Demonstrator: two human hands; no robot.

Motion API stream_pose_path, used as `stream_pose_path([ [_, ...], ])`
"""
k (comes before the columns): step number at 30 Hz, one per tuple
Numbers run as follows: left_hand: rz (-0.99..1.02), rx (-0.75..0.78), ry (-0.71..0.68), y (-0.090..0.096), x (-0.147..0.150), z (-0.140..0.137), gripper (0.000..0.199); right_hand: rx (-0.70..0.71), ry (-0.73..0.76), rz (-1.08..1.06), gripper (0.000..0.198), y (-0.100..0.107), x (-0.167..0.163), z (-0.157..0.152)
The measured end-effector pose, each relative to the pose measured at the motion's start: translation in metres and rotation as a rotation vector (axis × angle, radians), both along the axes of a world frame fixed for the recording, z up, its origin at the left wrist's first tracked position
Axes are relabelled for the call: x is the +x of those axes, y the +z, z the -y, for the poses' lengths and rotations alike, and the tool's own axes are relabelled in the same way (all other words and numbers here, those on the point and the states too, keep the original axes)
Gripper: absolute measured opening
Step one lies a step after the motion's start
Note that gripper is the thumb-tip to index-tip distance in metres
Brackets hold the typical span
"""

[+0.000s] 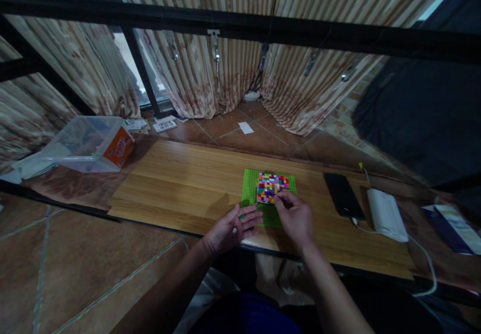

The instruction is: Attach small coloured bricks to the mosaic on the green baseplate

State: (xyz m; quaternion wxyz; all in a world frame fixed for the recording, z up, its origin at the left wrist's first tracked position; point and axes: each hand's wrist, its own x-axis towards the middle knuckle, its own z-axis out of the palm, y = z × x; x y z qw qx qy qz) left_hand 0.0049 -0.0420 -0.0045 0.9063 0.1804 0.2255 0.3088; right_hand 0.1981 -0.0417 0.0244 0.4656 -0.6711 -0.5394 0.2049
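A green studded baseplate (248,186) lies on the wooden board, and on it sits a dense block of small multicoloured toy bricks (271,185). My left hand (235,226) is palm up with its fingers stretched out, beside the baseplate's near left corner. A small green brick (242,217) and a small whitish piece (235,230) rest on that hand. My right hand (295,217) pinches thumb and forefinger together at the near right edge of the brick block. Whatever is between those fingertips is hidden or too small to make out.
A clear plastic box (86,143) with an orange label stands at the far left. To the right lie a black phone (342,194) with a cable and a white pouch-like object (387,214). A dark metal rail (240,26) crosses before the curtains (225,73).
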Motion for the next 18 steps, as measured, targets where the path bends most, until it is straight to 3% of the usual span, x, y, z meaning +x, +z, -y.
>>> stream_pose_path([
  [7, 0.002, -0.024, -0.011, 0.001, -0.001, 0.0, 0.049, 0.119, 0.026, 0.307, 0.019, 0.004, 0.004, -0.003],
  [18, 0.003, -0.018, -0.02, 0.004, -0.001, -0.001, 0.048, 0.183, -0.131, 0.341, 0.022, -0.016, -0.005, -0.008],
])
